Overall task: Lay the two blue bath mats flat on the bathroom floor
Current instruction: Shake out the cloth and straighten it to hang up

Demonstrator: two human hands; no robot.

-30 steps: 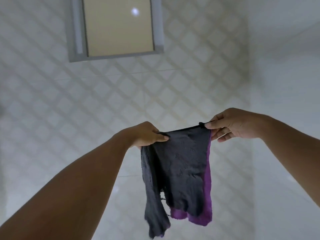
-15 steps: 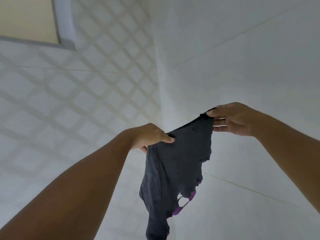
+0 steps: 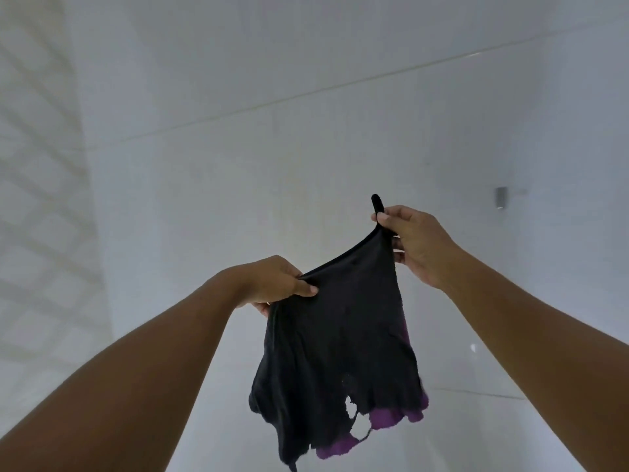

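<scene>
I hold up a small bath mat (image 3: 340, 342) in front of a white tiled wall. Its facing side is dark, almost black, with a torn hole near the bottom, and purple pile shows along its lower edge. My left hand (image 3: 272, 284) pinches the top left corner. My right hand (image 3: 415, 247) pinches the top right corner, higher up, just below a small dark hanging loop. The mat hangs down freely between my arms. No second mat is in view, and the floor is not in view.
A white tiled wall (image 3: 306, 131) fills the view, with a patterned tiled wall (image 3: 37, 199) meeting it at the left. A small metal fitting (image 3: 501, 197) sticks out of the white wall at the right.
The view has swung right: the window and most of the patterned wall have left the frame. My right hand has risen, so the mat's top edge slants more steeply.
</scene>
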